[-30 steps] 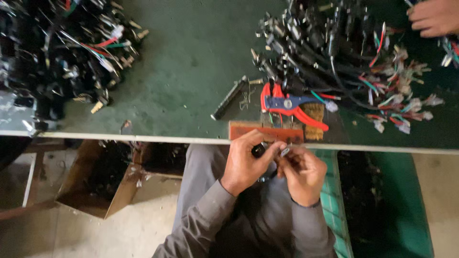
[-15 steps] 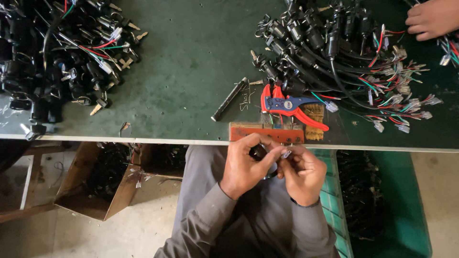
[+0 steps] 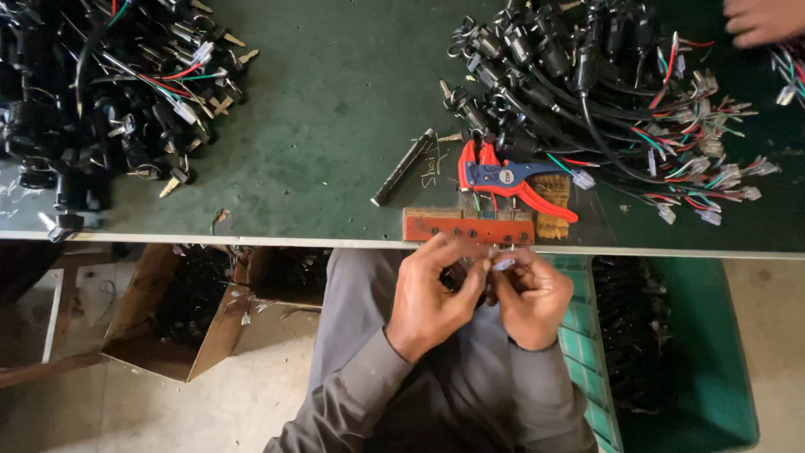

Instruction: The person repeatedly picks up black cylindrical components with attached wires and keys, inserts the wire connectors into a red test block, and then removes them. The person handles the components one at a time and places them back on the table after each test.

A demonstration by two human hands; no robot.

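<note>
- While held together just below the table edge (image 3: 251, 238), over a grey-trousered lap: left hand (image 3: 432, 294) and right hand (image 3: 530, 295), fingertips pressed toward each other, pinching one small black part with a pale connector (image 3: 504, 263) between them; finer detail of the part too small to tell.
- Directly above the hands, at the very edge: one reddish-brown wooden block (image 3: 466, 226) with a row of small holes.
- Just behind the block: one red-and-blue wire stripper (image 3: 503, 178), handles angled right, lying partly on one tan woven pad (image 3: 553, 201).
- Left of the stripper: one slim dark rod-like tool (image 3: 403, 167), lying aslant, apart from everything else.
- Two heaps of black switch-and-wire harnesses: one at upper right (image 3: 587, 75), touching the stripper's jaws; one at upper left (image 3: 92, 92), well apart.
- Between the heaps: a broad open stretch of green tabletop (image 3: 327, 101).
- Top right corner: one other person's hand (image 3: 763, 18).
- Below the table: one open cardboard box (image 3: 168, 310) at left, one green crate (image 3: 671, 335) at right, both holding dark parts.
</note>
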